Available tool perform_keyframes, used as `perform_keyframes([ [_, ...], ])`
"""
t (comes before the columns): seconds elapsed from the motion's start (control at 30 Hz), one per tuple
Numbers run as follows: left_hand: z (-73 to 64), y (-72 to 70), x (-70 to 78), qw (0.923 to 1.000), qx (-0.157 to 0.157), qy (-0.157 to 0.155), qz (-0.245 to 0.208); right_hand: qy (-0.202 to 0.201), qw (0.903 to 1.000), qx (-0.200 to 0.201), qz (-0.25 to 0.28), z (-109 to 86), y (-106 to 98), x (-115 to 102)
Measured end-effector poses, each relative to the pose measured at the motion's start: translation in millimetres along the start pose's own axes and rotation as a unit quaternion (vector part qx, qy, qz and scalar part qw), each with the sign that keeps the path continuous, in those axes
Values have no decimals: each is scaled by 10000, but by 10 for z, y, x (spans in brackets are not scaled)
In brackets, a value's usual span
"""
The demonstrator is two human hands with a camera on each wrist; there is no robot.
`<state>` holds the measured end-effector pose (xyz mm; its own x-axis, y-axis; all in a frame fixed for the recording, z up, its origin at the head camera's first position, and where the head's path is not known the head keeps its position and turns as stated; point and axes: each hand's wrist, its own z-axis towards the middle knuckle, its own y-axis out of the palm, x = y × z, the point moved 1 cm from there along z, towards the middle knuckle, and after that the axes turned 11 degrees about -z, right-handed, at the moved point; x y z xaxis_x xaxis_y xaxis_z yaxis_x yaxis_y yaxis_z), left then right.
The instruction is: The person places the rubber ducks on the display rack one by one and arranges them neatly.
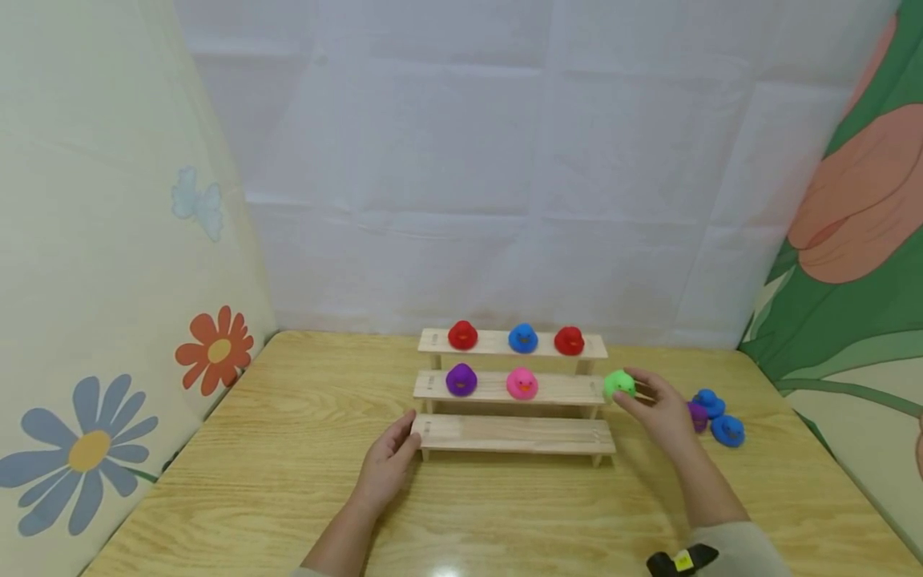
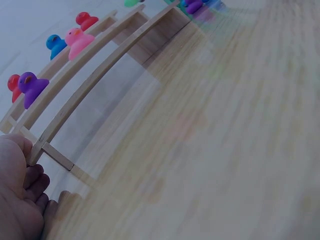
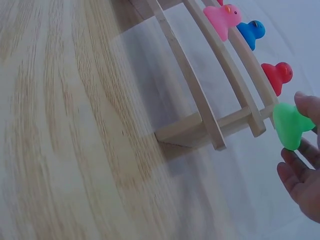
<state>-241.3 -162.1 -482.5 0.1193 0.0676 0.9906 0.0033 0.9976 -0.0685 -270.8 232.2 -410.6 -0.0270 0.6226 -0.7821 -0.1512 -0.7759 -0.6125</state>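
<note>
A three-step wooden stand (image 1: 505,433) carries small rubber ducks. On its top step sit a red duck (image 1: 463,335), a blue duck (image 1: 523,338) and another red duck (image 1: 570,341). The middle step bears a purple duck (image 1: 461,380) and a pink duck (image 1: 522,384). My right hand (image 1: 659,413) pinches a green duck (image 3: 289,125) between thumb and fingers, at the right end of the middle step. At the left end of the bottom step, my left hand (image 1: 389,465) grips the plank, thumb above and fingers below in the left wrist view.
To the right of the stand, two blue ducks (image 1: 728,431) and a purple duck (image 1: 697,417) lie together on the wood-grain table (image 1: 288,433), partly behind my right hand. A white cloth (image 1: 433,160) hangs behind, with flower-printed panels on both sides.
</note>
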Motion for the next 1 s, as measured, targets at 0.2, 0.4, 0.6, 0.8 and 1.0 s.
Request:
perform_keyframes([
  [0.2, 24, -1, -13, 10000, 70, -61, 7, -322, 9995, 38, 14, 26, 70, -68],
  [0.4, 33, -3, -9, 10000, 62, -55, -2, -497, 9986, 13, 163, 28, 136, -158],
  [0.6, 39, -4, -17, 10000, 18, -53, -17, -516, 9983, -139, 212, 51, 202, -218],
  [0.8, 38, -3, -13, 9999, 20, -80, -79, -524, 9984, -196, 24, 75, 260, -251],
  [1.0, 9, -4, -11, 10000, -6, -23, -19, -765, 9966, -312, -77, 95, 310, -276],
])
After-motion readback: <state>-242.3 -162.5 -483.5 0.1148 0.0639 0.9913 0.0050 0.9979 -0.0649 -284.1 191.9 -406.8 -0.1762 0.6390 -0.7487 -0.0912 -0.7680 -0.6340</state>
